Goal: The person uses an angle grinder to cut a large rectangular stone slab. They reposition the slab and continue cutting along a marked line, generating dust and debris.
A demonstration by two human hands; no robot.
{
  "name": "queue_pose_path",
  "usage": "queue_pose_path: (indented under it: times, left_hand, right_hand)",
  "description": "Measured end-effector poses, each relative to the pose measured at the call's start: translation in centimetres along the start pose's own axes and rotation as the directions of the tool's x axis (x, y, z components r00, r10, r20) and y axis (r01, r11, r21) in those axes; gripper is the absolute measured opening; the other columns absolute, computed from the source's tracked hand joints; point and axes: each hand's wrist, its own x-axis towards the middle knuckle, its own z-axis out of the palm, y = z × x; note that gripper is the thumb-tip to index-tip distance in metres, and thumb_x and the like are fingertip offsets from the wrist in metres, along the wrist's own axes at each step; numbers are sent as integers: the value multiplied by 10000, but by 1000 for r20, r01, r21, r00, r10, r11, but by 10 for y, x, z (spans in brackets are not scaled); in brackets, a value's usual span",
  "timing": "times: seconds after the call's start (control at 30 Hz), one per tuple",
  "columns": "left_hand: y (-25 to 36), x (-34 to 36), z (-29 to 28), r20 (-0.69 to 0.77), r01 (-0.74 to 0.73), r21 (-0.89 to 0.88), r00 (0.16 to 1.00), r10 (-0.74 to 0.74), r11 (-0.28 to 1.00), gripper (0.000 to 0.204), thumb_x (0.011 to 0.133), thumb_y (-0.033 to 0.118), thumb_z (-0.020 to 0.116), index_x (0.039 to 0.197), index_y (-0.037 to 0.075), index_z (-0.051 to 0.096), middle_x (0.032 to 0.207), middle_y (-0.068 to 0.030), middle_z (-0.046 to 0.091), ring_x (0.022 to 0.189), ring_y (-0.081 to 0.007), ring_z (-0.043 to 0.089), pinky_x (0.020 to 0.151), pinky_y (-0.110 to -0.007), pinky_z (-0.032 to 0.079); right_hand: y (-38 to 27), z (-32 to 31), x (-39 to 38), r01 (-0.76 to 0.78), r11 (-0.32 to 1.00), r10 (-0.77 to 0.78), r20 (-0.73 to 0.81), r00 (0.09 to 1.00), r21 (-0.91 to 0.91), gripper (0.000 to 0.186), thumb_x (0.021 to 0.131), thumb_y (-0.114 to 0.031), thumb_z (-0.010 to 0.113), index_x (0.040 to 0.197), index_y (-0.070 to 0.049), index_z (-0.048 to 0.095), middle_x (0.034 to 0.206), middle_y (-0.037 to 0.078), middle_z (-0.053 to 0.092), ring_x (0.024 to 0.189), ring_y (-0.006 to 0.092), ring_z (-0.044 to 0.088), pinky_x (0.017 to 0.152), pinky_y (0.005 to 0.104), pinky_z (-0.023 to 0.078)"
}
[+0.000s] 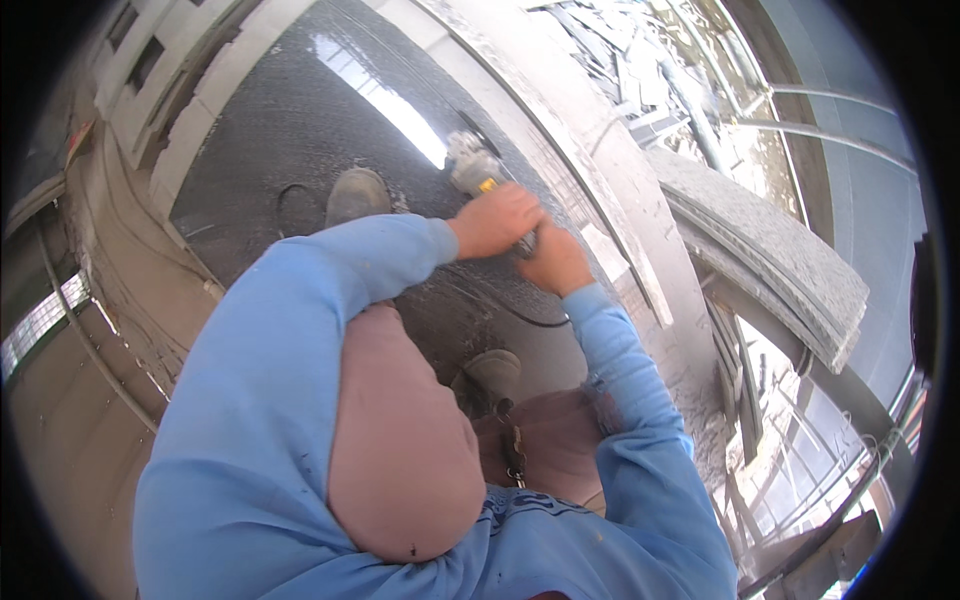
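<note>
Both my hands are closed round the body of an angle grinder, whose dusty grey head points away from me. My left hand grips it nearer the head, beside a yellow patch. Just behind, my right hand wraps the rear end of the body. The grinder's head is at the right-hand edge of a dark, wet-looking stone slab; a thin dark disc edge shows beside it, partly blurred. Whether the disc touches the stone I cannot tell. A black cord curves over the slab below my right hand.
My dusty shoes stand on the slab. Right of it runs a long pale strip of stone or board. Farther right lie stacked grey stone slabs and a heap of broken offcuts. Pale blocks line the far left.
</note>
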Motion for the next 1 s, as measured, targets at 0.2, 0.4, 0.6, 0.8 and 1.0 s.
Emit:
queue_pose_path:
  times: [0.2,0.4,0.6,0.8,1.0]
  left_hand:
    - [15,0,7,28,-23,71,999,21,997,192,852,115,621,1024,29,624,956,-98,596,939,-267,598,875,-409,479]
    - [33,6,11,45,-36,51,998,34,998,191,848,131,608,1010,33,627,981,-101,604,949,-270,603,886,-403,475]
    - [41,5,11,52,-32,50,998,29,998,200,842,123,607,1017,29,629,997,-103,608,961,-271,604,896,-400,473]
    - [31,3,10,35,-42,34,999,41,999,191,844,122,599,1011,34,629,979,-102,600,959,-274,596,877,-401,472]
    - [18,5,10,70,-32,32,997,30,999,175,845,120,592,996,37,618,929,-101,569,916,-289,582,857,-410,471]
  right_hand:
    - [6,-1,-16,-28,1000,28,9,1000,12,640,737,-180,827,1249,17,497,1032,291,717,1010,463,698,885,533,568]
    - [18,-3,-35,-10,1000,10,-9,1000,8,608,722,-192,847,1178,11,500,982,297,716,949,485,697,842,552,568]
    - [14,-8,-45,-31,999,31,3,1000,17,606,712,-176,840,1175,15,499,974,298,714,938,486,694,827,560,563]
    - [19,5,-33,7,999,-5,-39,999,40,587,707,-119,788,1199,19,499,993,303,708,961,481,690,840,565,557]
    - [25,13,-18,19,1000,-19,-59,998,8,558,738,-141,764,1209,12,507,1025,297,709,991,471,689,869,549,559]
